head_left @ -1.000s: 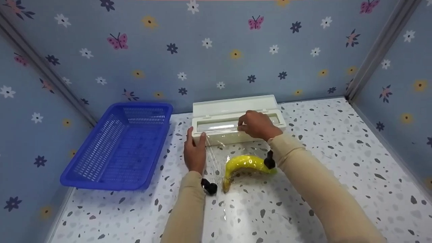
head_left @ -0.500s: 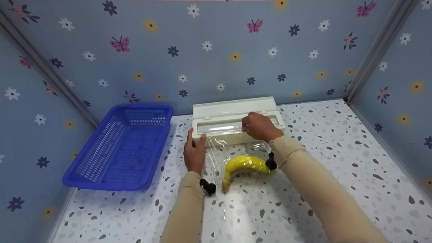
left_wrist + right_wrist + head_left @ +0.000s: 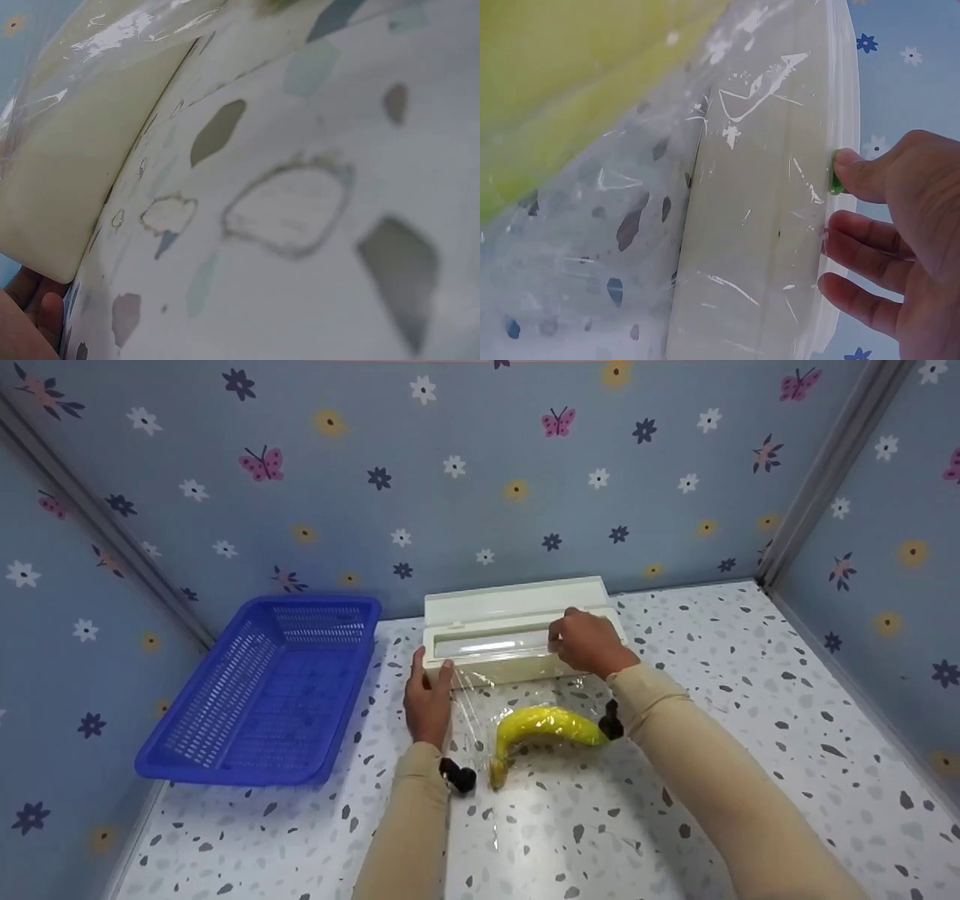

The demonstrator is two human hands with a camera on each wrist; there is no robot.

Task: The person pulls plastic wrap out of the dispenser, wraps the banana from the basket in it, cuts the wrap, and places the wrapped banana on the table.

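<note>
A white cling film dispenser (image 3: 502,672) stands near the back wall with its lid tipped back, showing the clear roll (image 3: 472,648) inside. My left hand (image 3: 427,711) grips its left front corner, thumb at the front and fingers round the end. At the front rim's right part, my right hand (image 3: 589,643) pinches a small green slide cutter (image 3: 836,177) between thumb and finger. Clear cling film (image 3: 742,142) runs from the rim down the front and over a yellow banana (image 3: 551,721), which lies on the table before the box.
A blue plastic basket (image 3: 330,769) with slotted walls stands left of the dispenser. The speckled table (image 3: 750,682) meets flower-patterned walls at the back and sides. A black wrist camera sits on each sleeve, the right one overlapping the banana's tip in the head view.
My right hand has slid a little to the right along the dispenser's front rim. The left hand keeps its grip on the corner, and the banana lies where it was.
</note>
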